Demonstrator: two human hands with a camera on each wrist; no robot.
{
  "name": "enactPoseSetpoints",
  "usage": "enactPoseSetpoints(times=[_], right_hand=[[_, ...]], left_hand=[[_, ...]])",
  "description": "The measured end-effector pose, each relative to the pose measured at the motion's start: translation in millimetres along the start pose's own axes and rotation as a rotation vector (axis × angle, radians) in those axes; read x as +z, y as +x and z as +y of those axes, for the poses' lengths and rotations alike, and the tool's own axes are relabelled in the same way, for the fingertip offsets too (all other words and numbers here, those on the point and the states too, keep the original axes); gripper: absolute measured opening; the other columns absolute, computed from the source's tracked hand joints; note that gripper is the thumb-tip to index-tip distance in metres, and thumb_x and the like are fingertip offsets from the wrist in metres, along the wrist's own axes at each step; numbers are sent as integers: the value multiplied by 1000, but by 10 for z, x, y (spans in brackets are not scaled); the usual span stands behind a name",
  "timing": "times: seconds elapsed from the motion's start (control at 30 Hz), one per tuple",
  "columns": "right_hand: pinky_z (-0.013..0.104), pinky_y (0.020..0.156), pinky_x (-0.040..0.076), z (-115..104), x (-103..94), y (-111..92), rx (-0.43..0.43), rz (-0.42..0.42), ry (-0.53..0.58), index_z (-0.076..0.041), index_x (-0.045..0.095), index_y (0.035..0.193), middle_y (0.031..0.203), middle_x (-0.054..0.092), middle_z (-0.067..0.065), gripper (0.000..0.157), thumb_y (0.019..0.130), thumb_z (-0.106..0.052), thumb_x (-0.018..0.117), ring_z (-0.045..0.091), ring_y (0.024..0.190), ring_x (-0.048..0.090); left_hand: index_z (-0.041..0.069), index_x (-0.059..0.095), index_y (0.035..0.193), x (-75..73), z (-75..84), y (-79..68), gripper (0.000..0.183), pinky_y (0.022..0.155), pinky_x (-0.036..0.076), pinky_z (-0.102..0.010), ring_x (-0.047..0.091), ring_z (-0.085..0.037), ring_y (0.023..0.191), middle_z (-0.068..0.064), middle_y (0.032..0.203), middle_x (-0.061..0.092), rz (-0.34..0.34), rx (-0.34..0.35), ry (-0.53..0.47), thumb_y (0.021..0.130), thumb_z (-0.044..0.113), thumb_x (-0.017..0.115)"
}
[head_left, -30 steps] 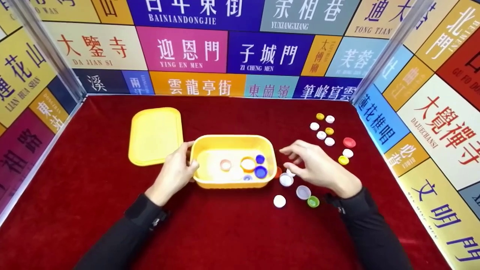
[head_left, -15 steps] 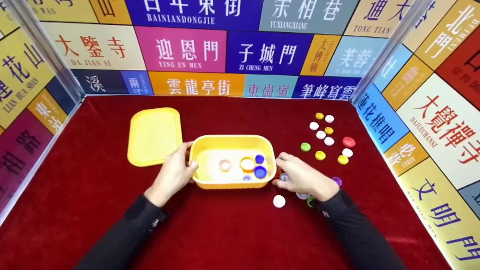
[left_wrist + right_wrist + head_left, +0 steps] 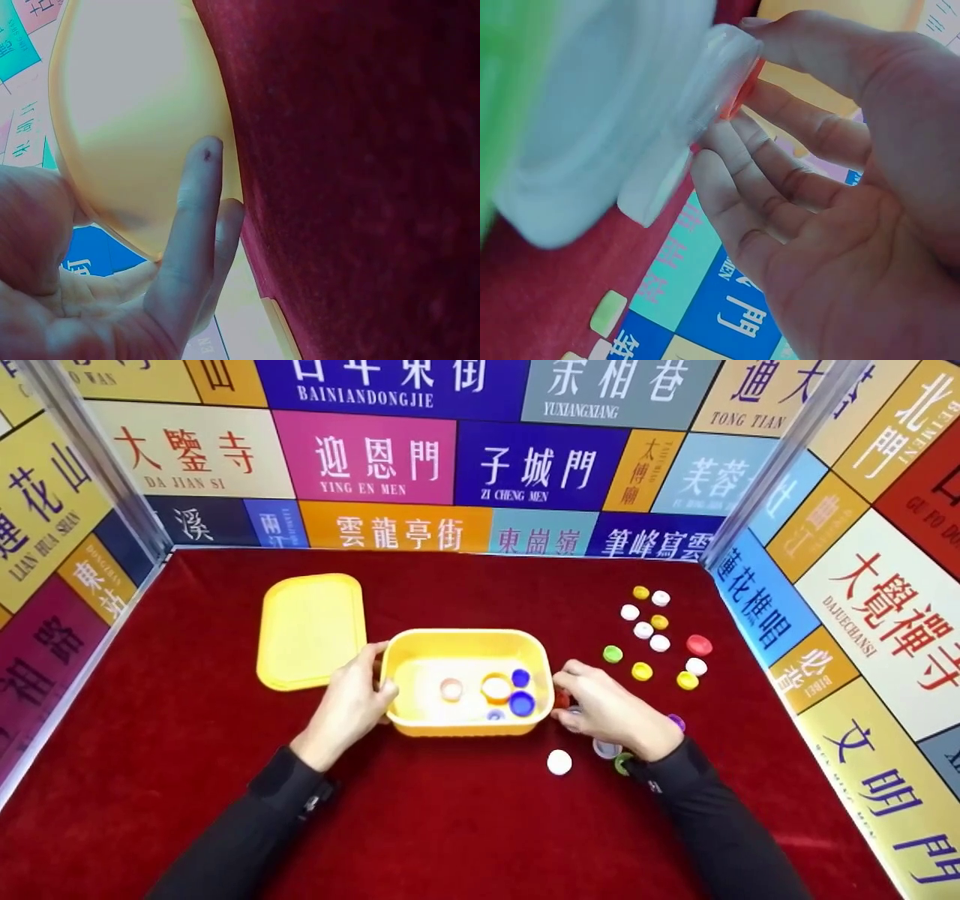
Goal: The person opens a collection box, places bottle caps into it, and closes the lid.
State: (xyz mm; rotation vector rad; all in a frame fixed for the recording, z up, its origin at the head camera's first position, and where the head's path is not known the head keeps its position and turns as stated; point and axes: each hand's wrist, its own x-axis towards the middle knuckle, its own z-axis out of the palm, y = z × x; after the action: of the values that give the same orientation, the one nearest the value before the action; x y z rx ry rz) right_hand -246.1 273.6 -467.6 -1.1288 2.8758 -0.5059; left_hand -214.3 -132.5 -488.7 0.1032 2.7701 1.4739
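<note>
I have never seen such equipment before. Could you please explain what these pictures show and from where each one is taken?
There is no robot, only a person's two bare hands. The wide picture comes from a camera worn on the head; the close ones come from cameras on the left and right wrists.

The surface is a dark-red, velvety cloth. On it stands an open, rectangular yellow plastic container with small round plastic caps inside. A flat yellow plastic lid lies to its left, and more caps lie to its right.

The left hand grips the container's left end. The right hand is at the right end, its fingertips close to a round red cap; I cannot tell whether it holds it.
</note>
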Motion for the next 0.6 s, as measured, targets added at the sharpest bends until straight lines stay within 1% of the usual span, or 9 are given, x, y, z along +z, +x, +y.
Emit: enactPoseSetpoints(times=[0.17, 0.27, 0.43, 0.6], right_hand=[[40, 86, 60, -8, -53, -27, 8, 31, 2, -1, 81, 125, 113, 72, 18, 28, 99, -8, 90, 30, 97, 68], [42, 88, 61, -12, -84, -40, 1, 46, 6, 0, 82, 130, 115, 74, 18, 32, 100, -9, 91, 34, 101, 70], [44, 91, 62, -29, -154, -50, 17, 52, 1, 0, 81, 133, 118, 74, 18, 35, 101, -12, 90, 34, 104, 70], [46, 93, 62, -40, -239, -79, 62, 59, -14, 0, 79, 137, 121, 72, 17, 36, 104, -13, 87, 32, 104, 68]], left_hand=[[6, 48, 174, 4, 0, -3, 70, 64, 70, -34, 78, -31, 100, -24, 144, 73, 1, -6, -4, 106, 5, 63], [5, 47, 174, 8, 0, -4, 70, 64, 70, -34, 79, -32, 104, -24, 146, 73, -7, -17, -18, 106, 5, 63], [5, 46, 175, 8, 2, 2, 71, 65, 70, -35, 79, -32, 104, -23, 148, 72, -11, -18, -19, 106, 5, 62], [6, 46, 175, 7, 8, 4, 71, 66, 70, -35, 78, -31, 104, -23, 148, 72, -15, -19, -20, 106, 4, 62]])
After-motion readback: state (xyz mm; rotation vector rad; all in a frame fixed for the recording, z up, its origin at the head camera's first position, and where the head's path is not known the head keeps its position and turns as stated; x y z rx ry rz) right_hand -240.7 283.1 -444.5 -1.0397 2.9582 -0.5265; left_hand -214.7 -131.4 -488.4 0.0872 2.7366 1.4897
